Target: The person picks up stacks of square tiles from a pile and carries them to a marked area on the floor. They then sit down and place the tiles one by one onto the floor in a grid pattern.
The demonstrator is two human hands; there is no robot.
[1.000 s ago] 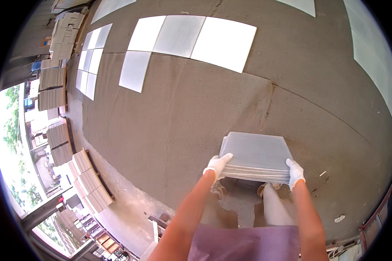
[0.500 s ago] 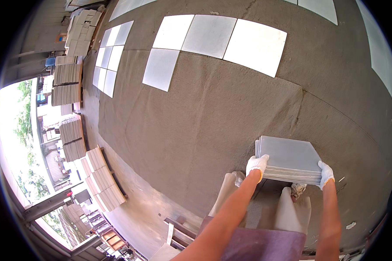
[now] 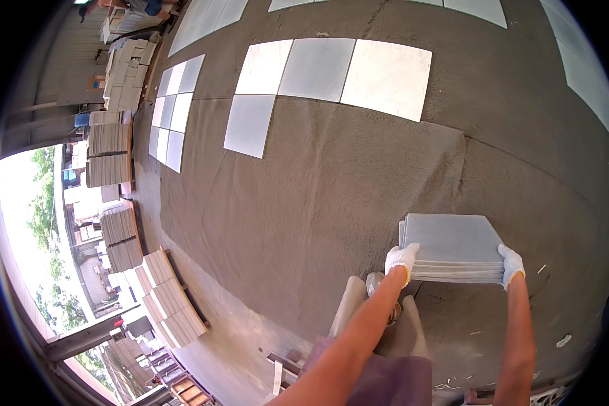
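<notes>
A stack of square, grey-topped tiles [image 3: 453, 238] lies level between my hands, low in front of my legs. My left hand [image 3: 402, 258], in a white knit glove with a yellow cuff, grips the stack's left side near the front corner. On the opposite side my right hand [image 3: 511, 265], gloved the same way, is closed on the edge. Fingers under the stack are hidden. Several tile edges show along the front, slightly out of line. Whether the stack touches the floor I cannot tell.
Ahead on the rough grey floor [image 3: 304, 183] lies an L of tiles, with a white tile [image 3: 387, 80] at its right end and a grey tile [image 3: 249, 126] below its left. A checkered tile block [image 3: 176, 111] is farther left. Loaded pallets [image 3: 169, 298] line the left side.
My legs have shifted left and closer together beneath me, and the view has turned slightly. Both hands keep their grip on the tile stack.
</notes>
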